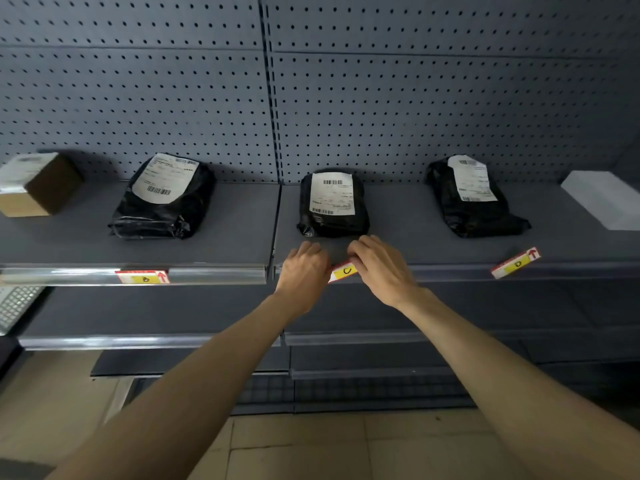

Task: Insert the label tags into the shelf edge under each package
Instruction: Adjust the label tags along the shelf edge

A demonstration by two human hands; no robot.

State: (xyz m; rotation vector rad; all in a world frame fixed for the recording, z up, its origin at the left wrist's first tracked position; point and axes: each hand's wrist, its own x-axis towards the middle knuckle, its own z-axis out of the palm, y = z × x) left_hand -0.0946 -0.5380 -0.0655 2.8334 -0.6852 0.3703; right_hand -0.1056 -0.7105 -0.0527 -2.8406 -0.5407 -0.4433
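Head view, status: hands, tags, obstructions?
Left hand and right hand both pinching red-and-yellow paper label tag at grey shelf edge, tilted, not seated. Nothing blocking.

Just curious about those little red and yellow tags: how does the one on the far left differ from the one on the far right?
The left tag sits level inside the clear shelf-edge strip; the right tag lies loose and tilted on the shelf. The left tag is below its black package; the right tag is not yet inserted. Both are red and yellow with an arrow.
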